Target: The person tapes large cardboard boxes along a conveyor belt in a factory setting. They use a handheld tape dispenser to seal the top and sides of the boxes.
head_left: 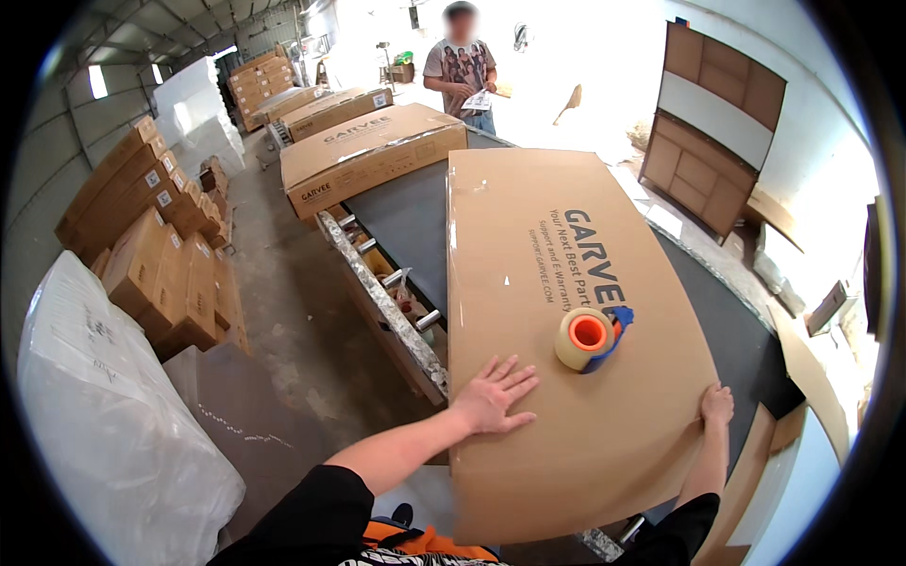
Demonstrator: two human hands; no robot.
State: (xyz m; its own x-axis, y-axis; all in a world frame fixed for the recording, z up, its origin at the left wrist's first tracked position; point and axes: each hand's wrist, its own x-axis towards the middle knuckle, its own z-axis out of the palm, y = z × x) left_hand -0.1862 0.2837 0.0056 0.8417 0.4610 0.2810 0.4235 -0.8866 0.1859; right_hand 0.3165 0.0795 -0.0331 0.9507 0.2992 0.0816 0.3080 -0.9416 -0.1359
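Observation:
A large flat cardboard box (510, 245) with dark printing lies in front of me on a dark conveyor belt (406, 222). My left hand (494, 396) rests flat on its top near the left edge, fingers spread. At the box's right edge, my right hand (717, 404) has its fingers bent over the side and grips it. Between the two hands, slightly farther off, a tape dispenser (595, 338) sits on the box. It has a blue frame, an orange hub and a wide roll of tape, and neither hand touches it.
Another long carton (377, 151) lies farther along the conveyor, where a person (460, 71) stands holding paper. Stacked cartons (160, 274) and a plastic-wrapped bundle (104, 406) line the left. A brown-and-white panel (713, 123) leans at the right wall.

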